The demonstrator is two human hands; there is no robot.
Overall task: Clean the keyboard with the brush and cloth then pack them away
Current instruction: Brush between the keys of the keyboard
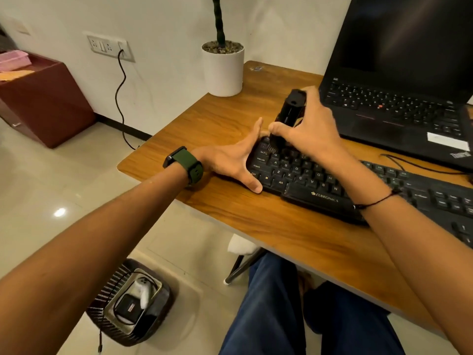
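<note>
Warm, even indoor light; a bright ceiling-lamp glare spot on the glossy cream floor tiles [59, 212]; wide-angle bending at edges; slight motion blur around the gripped black brush [288, 116]

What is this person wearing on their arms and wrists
Both forearms are bare, with no sleeves in view. The left wrist carries a watch with a dark green strap and a dark rectangular case. The right wrist has a thin black thread bracelet. No rings or gloves are visible on either hand.

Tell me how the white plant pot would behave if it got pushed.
The plant pot looks heavy, being filled with pebbles, so it would probably slide rather than tip. Its tall stem raises the balance slightly. Standing near the desk edge, a hard shove might send it off.
</note>
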